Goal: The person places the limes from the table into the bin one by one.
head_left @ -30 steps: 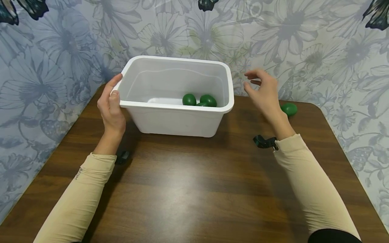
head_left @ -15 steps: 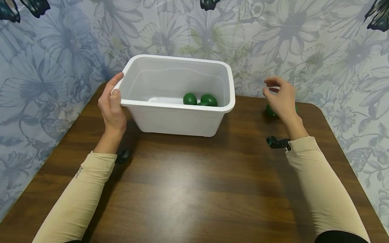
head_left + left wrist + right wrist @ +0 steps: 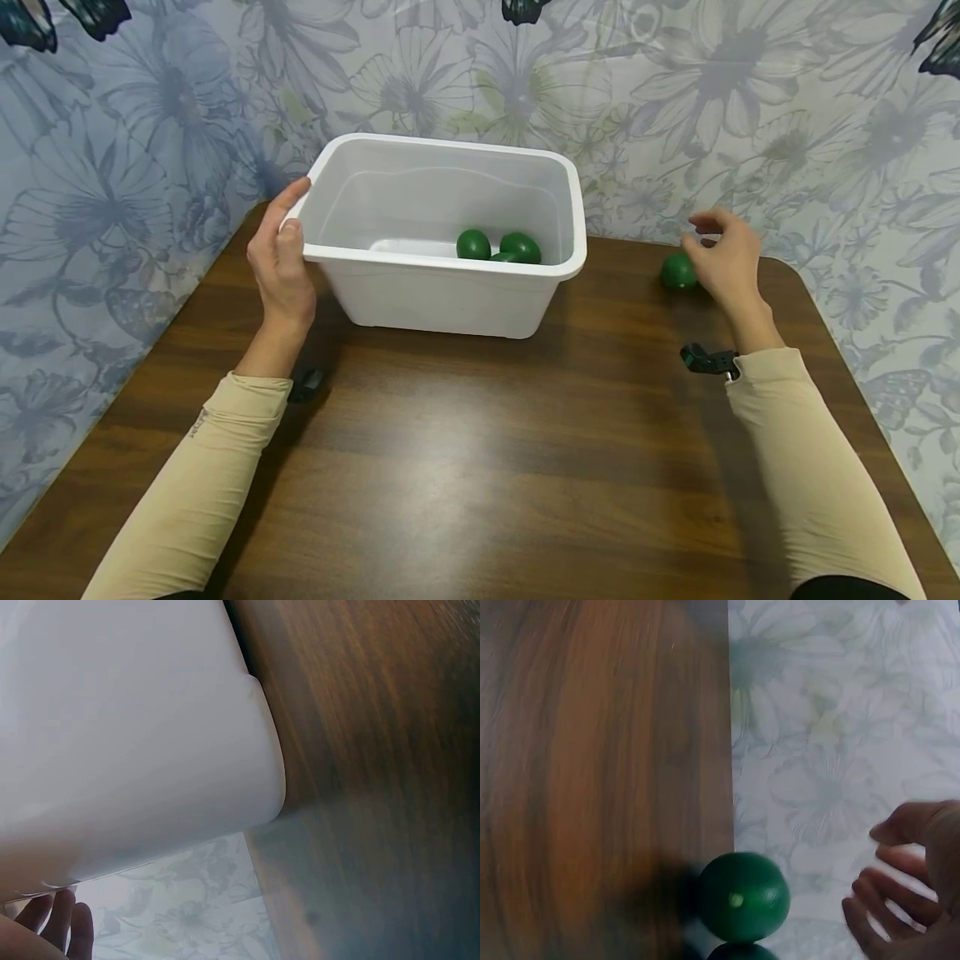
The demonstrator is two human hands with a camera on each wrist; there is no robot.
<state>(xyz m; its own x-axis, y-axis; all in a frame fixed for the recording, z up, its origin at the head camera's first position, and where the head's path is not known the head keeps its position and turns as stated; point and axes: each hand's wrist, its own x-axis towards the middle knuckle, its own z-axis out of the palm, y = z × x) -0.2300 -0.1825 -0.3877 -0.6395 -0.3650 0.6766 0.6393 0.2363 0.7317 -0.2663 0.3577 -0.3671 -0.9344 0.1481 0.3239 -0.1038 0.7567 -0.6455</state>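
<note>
A white plastic bin [image 3: 442,296] stands on the table, its mouth facing up and toward me. Several smooth green fruits [image 3: 473,244] lie at the right end inside it; their exact kind is unclear. My left hand [image 3: 283,262] grips the bin's left end at the rim, also visible in the left wrist view. My right hand [image 3: 729,258], loosely curved and holding nothing, hovers beside another green fruit [image 3: 678,272] near the far edge. In the right wrist view this round fruit [image 3: 743,897] has a pale spot, and a second green one [image 3: 742,952] is partly cut off below it.
The brown wooden table [image 3: 450,450] ends at the back against a floral-patterned wall [image 3: 667,108]. Its right edge slopes off beyond my right arm. The bin stands near the back edge.
My right hand has moved right and lower, away from the bin toward the green fruits at the far right, uncovering one and hiding the other. My left hand stays on the bin.
</note>
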